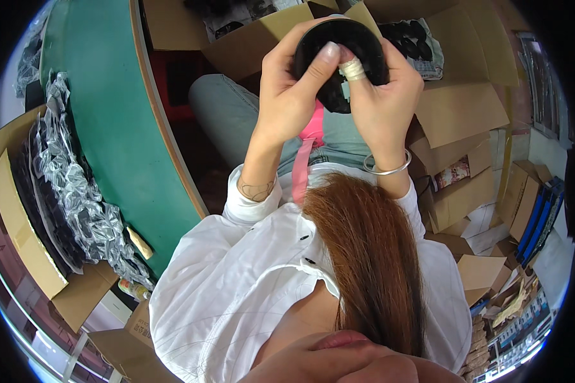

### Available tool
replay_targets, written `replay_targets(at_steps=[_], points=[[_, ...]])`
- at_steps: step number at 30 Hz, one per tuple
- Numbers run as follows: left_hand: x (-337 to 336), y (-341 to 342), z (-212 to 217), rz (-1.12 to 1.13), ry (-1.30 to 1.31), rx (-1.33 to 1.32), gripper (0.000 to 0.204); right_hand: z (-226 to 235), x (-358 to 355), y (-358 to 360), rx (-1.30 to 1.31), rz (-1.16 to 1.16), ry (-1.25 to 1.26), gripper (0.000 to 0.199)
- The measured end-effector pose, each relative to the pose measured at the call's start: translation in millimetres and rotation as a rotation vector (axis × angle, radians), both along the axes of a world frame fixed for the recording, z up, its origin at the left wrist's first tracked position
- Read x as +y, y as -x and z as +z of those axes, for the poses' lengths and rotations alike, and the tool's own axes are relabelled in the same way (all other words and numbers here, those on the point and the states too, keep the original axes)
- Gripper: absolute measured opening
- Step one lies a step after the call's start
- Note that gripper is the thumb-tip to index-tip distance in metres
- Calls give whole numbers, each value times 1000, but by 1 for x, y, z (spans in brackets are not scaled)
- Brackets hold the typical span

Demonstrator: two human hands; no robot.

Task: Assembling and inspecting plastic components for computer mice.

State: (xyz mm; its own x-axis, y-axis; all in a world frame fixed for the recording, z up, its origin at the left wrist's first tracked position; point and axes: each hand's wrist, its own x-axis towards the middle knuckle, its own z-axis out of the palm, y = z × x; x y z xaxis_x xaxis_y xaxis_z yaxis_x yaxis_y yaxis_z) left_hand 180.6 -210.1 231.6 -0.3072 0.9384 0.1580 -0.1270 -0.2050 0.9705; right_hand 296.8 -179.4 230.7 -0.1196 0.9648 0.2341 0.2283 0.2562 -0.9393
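Note:
Both hands hold a glossy black rounded, dish-like part (pixel 342 32) up in front of me, above my lap. My left hand (pixel 287 89) grips its left side, with the thumb lying on the dark inner face. On the opposite side my right hand (pixel 384 102) grips it, its thumb wrapped in pale tape and pressed near the middle. A small light-coloured patch shows at the part's lower middle, too small to make out. Most of the other fingers are hidden behind the part.
A green table (pixel 108 121) with a wooden edge stands to my left, with crumpled clear plastic wrapping (pixel 86 185) along its far side. Ahead, an open cardboard box (pixel 466 51) holds bagged black parts (pixel 415 41). More cartons (pixel 460 191) stand at right. A pink strap (pixel 301 169) hangs over my lap.

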Motion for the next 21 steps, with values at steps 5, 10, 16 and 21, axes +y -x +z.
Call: replay_targets(at_steps=[5,10,16,21], points=[[-3,-6,6,145,109,-111,22,3,-2,6,125,77,73,26],[-6,-7,14,178,148,-28,23,7,-6,7,36,71,68,33],[-8,0,21,191,227,-319,21,7,-18,4,176,130,97,39],[-7,-1,27,215,132,-379,20,6,-29,-7,278,80,202,39]])
